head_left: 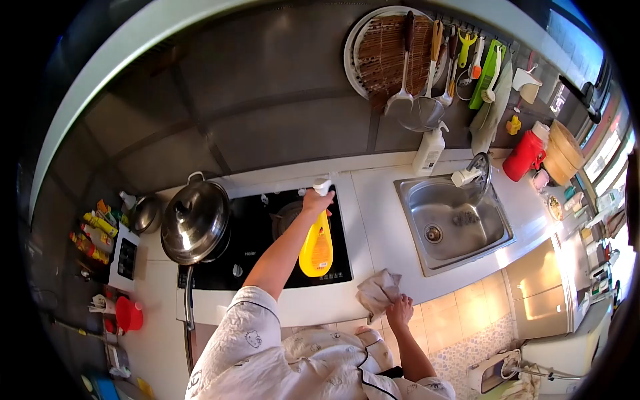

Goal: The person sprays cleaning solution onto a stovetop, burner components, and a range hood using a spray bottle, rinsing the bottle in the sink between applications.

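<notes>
My left hand (319,202) is closed around the neck of a yellow spray bottle (317,248) with a white spray head (322,187). The bottle hangs over the right side of a black glass cooktop (248,267). My right hand (400,311) grips a greyish-beige cloth (379,291), which lies partly on the front edge of the white counter (363,230). A burner behind my left forearm is partly hidden. Small whitish spots show on the cooktop's back part.
A lidded steel wok (195,223) stands on the cooktop's left, its handle (189,300) jutting past the front edge. To the right is a steel sink (460,227) with a faucet (477,175). A white pump bottle (430,152) stands behind it, below hanging utensils (403,73).
</notes>
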Demonstrator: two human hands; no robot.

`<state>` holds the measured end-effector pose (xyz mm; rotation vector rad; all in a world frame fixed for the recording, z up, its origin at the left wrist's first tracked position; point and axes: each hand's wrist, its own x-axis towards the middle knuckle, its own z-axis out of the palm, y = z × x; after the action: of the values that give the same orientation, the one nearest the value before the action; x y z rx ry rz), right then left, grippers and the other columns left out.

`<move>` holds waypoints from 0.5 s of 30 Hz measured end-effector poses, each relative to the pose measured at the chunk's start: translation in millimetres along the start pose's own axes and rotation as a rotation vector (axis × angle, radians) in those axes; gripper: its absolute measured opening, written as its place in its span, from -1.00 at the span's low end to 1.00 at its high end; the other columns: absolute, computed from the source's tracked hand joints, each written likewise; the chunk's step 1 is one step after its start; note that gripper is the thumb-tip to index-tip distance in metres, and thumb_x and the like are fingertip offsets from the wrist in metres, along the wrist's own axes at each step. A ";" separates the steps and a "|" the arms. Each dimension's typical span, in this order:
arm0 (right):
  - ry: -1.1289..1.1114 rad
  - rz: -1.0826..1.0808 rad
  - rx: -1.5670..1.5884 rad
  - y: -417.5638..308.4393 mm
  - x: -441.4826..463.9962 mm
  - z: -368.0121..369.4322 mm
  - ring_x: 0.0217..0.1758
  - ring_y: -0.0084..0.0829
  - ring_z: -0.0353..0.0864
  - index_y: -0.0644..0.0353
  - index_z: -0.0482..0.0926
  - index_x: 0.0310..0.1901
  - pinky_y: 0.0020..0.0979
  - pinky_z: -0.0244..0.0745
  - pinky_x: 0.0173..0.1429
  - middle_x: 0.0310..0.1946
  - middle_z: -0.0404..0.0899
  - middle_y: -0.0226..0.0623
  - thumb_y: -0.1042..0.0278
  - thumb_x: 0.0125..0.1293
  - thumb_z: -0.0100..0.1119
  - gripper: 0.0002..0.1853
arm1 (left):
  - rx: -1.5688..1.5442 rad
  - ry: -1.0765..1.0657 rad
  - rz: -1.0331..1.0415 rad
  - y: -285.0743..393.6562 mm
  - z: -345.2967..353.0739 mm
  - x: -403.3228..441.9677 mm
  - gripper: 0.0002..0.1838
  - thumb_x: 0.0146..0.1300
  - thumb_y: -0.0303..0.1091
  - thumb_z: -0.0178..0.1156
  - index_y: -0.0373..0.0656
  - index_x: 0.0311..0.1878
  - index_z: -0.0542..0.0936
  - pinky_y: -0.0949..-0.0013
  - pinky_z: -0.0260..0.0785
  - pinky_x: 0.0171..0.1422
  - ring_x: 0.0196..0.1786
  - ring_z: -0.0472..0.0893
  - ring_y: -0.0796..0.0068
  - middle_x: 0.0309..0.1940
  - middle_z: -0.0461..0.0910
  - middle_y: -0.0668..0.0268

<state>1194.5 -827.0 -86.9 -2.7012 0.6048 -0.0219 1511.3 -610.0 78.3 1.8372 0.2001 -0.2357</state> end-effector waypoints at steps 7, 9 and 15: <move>-0.331 -0.496 -0.115 -27.1 -7.9 -23.5 0.35 0.00 -0.01 -0.23 0.17 0.27 -0.07 0.13 0.24 0.37 -0.10 -0.17 0.32 -0.07 0.26 -0.21 | 0.168 -0.031 -0.065 -54.3 19.4 -76.2 -0.67 0.05 -0.21 0.24 -0.28 -0.22 0.55 0.39 0.41 -0.59 -0.70 0.56 0.39 -0.57 0.58 0.23; -0.245 -0.474 -0.049 -20.6 -3.0 -17.6 0.21 0.00 0.18 -0.23 0.33 0.11 -0.10 0.26 0.14 0.26 0.11 -0.21 0.38 -0.04 0.23 -0.40 | 0.169 0.053 -0.095 -63.4 16.9 -98.3 -0.67 0.05 -0.19 0.23 -0.28 -0.26 0.55 0.40 0.42 -0.55 -0.70 0.56 0.39 -0.57 0.58 0.23; -0.110 -0.474 0.134 13.4 13.4 -3.6 -0.04 -0.03 0.35 -0.07 0.46 -0.16 -0.17 0.36 0.00 0.00 0.33 -0.24 0.49 -0.08 0.21 -0.62 | 0.133 0.240 -0.273 -119.2 -25.3 -159.4 -0.65 0.07 -0.14 0.24 -0.29 -0.32 0.55 0.41 0.45 -0.51 -0.67 0.59 0.40 -0.53 0.60 0.22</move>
<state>1200.8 -845.1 -89.2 -2.6284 -0.0754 -0.0364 1328.4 -555.5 16.6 1.9666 0.6179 -0.2213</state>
